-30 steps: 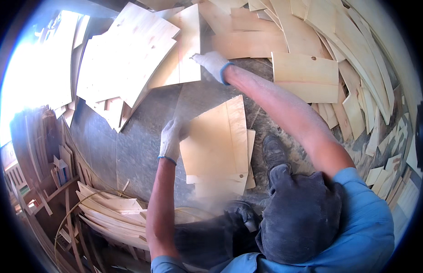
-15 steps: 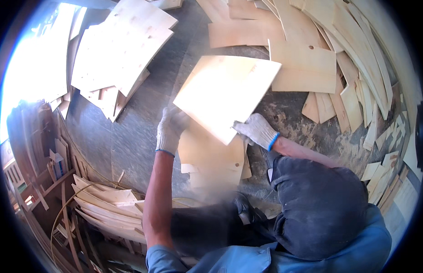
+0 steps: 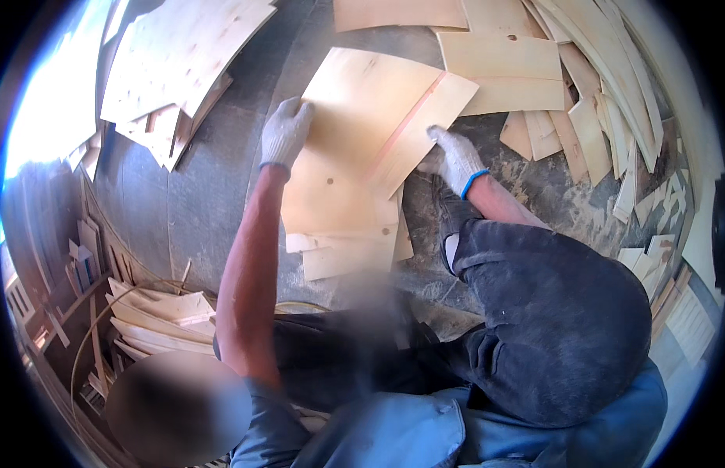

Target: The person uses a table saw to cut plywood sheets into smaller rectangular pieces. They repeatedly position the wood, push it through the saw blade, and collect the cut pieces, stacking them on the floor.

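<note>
A thin, pale plywood sheet (image 3: 370, 101) with a reddish line across its right part is between my gloved hands. My left hand (image 3: 286, 132) closes on its left edge, thumb on top. My right hand (image 3: 453, 160) pinches its lower right edge, with some fingers hidden beneath. The sheet lies over, or just above, a small stack of similar pale sheets (image 3: 335, 210) in front of me; whether they touch I cannot tell. Knots mark the stack's top sheet, and its near edges are uneven.
Larger pale sheets (image 3: 183, 51) are piled at the far left. More sheets (image 3: 503, 70) and long offcuts (image 3: 612, 86) crowd the far right. Curved wood pieces (image 3: 155, 316) lie at the near left. My bent knee (image 3: 557, 312) is close by my right arm.
The sheet has levelled out over the stack, and its reddish line now shows clearly. My left hand has moved up along its left edge. The whole view has shifted slightly.
</note>
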Action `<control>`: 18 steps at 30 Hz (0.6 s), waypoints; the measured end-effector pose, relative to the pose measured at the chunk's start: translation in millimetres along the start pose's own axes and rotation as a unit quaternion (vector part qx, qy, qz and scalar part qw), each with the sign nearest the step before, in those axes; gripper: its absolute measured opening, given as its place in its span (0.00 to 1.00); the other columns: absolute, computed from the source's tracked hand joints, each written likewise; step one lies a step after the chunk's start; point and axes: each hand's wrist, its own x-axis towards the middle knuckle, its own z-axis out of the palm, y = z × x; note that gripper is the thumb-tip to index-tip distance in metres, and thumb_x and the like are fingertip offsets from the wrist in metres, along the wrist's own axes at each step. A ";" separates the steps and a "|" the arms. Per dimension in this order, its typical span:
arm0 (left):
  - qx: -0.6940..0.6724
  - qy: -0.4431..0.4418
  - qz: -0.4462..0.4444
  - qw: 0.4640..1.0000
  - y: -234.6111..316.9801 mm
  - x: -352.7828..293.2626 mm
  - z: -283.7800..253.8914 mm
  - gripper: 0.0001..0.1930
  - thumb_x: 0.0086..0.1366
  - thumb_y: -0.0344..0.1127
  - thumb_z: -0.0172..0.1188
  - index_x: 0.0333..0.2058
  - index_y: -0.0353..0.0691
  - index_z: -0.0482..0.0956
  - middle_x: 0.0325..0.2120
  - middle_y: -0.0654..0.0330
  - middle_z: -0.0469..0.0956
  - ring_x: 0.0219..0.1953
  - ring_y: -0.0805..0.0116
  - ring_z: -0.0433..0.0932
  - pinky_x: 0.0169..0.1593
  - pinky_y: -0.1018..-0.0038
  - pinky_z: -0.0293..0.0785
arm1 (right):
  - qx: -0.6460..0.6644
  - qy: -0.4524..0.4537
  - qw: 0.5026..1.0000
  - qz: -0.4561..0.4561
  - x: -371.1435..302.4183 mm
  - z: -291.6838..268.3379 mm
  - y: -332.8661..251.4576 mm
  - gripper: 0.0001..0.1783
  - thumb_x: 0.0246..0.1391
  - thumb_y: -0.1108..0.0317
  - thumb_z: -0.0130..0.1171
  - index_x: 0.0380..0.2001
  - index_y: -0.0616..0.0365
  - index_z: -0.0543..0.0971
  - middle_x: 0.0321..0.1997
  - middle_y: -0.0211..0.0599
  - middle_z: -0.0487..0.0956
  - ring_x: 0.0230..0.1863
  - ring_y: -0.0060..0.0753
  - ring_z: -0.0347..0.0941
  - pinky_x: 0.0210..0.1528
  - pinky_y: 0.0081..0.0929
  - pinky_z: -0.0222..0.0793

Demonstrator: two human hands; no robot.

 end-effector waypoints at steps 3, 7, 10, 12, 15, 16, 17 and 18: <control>-0.070 -0.001 -0.079 0.994 11.2 -21.6 -11.1 0.24 0.63 0.49 0.52 0.47 0.34 0.79 0.41 0.47 0.81 0.45 0.56 0.80 0.51 0.68 0.71 | -0.085 0.083 0.993 -0.007 -18.6 31.4 -44.9 0.21 0.55 0.54 0.61 0.37 0.65 0.82 0.29 0.36 0.80 0.31 0.23 0.71 0.37 0.27 0.69; -0.112 -0.004 -0.143 0.983 -14.5 -81.6 -38.9 0.22 0.65 0.49 0.55 0.43 0.32 0.80 0.34 0.58 0.81 0.37 0.70 0.77 0.43 0.73 0.72 | -0.174 -0.005 0.985 -0.016 -45.5 36.4 -42.0 0.24 0.53 0.51 0.62 0.35 0.66 0.83 0.27 0.39 0.81 0.29 0.26 0.73 0.36 0.29 0.69; -0.131 -0.052 -0.261 0.955 -77.0 -122.5 -43.2 0.21 0.65 0.50 0.55 0.41 0.35 0.81 0.31 0.62 0.79 0.33 0.73 0.75 0.36 0.72 0.72 | -0.351 -0.060 0.934 0.006 -43.0 50.4 -16.1 0.29 0.50 0.46 0.60 0.36 0.68 0.81 0.37 0.57 0.81 0.41 0.52 0.78 0.44 0.40 0.71; -0.172 -0.044 -0.294 0.939 -100.9 -132.3 -35.5 0.20 0.66 0.51 0.55 0.40 0.37 0.81 0.29 0.63 0.77 0.30 0.73 0.74 0.33 0.72 0.71 | -0.409 -0.085 0.909 0.005 -48.3 65.4 -19.7 0.30 0.49 0.45 0.59 0.36 0.67 0.80 0.41 0.62 0.79 0.46 0.60 0.76 0.48 0.44 0.70; -0.190 -0.015 -0.292 0.937 -109.0 -132.7 -21.8 0.21 0.66 0.52 0.54 0.36 0.37 0.80 0.27 0.65 0.75 0.28 0.74 0.72 0.30 0.73 0.68 | -0.412 -0.084 0.907 0.013 -43.3 63.9 -18.2 0.30 0.49 0.45 0.59 0.36 0.67 0.80 0.41 0.61 0.80 0.46 0.59 0.76 0.48 0.43 0.70; -0.187 -0.024 -0.295 0.937 -109.1 -131.9 -20.2 0.21 0.66 0.52 0.54 0.36 0.37 0.80 0.26 0.65 0.75 0.27 0.74 0.71 0.30 0.73 0.68 | -0.400 -0.081 0.913 0.014 -44.8 62.6 -16.0 0.29 0.49 0.45 0.59 0.36 0.67 0.81 0.41 0.61 0.79 0.46 0.59 0.76 0.48 0.43 0.70; -0.183 -0.030 -0.297 0.937 -102.6 -129.5 -22.3 0.21 0.66 0.52 0.54 0.35 0.37 0.80 0.25 0.65 0.74 0.27 0.74 0.71 0.30 0.73 0.67 | -0.388 -0.080 0.918 0.013 -45.0 61.3 -14.8 0.29 0.49 0.45 0.59 0.36 0.66 0.81 0.41 0.61 0.79 0.46 0.59 0.76 0.48 0.44 0.70; -0.179 -0.035 -0.300 0.936 -96.0 -127.7 -24.9 0.21 0.66 0.53 0.54 0.34 0.37 0.80 0.25 0.66 0.74 0.26 0.74 0.70 0.30 0.74 0.66 | -0.388 -0.080 0.918 0.014 -43.3 59.2 -12.4 0.29 0.49 0.45 0.59 0.36 0.66 0.81 0.41 0.60 0.79 0.46 0.59 0.76 0.48 0.44 0.70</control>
